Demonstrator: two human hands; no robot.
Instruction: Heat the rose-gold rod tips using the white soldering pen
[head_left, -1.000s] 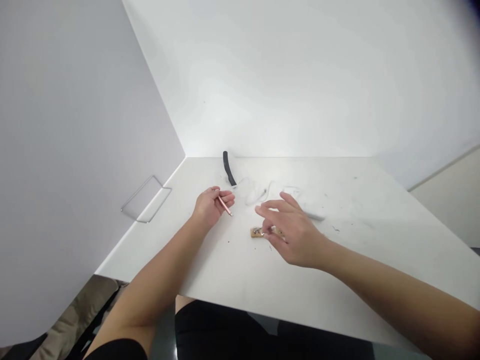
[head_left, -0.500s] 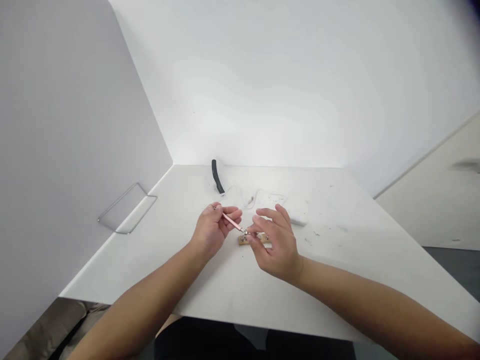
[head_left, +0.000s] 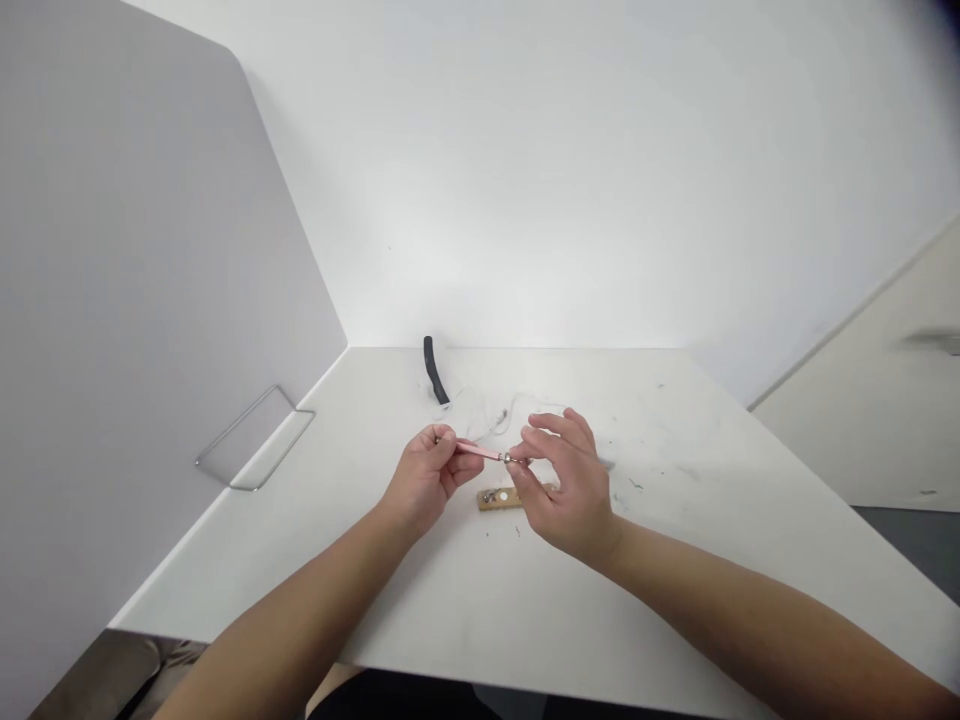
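My left hand (head_left: pixel 425 480) is closed around a thin pink screwdriver (head_left: pixel 480 452), held level above the white table (head_left: pixel 525 590). My right hand (head_left: pixel 564 485) pinches the screwdriver's metal tip between thumb and forefinger; whether a small part sits at the tip I cannot make out. Just below both hands a small wooden block (head_left: pixel 501 497) with metal screws lies flat on the table.
A black-handled tool (head_left: pixel 433 369) lies near the back wall, with a white cable (head_left: pixel 487 412) beside it. A wire bracket (head_left: pixel 255 440) hangs on the grey partition at the left. Small dark specks dot the table to the right. The table's front edge is near my body.
My left hand raised the pink screwdriver from pointing down at the table to level. My right hand left the wooden block and came up to pinch the tip.
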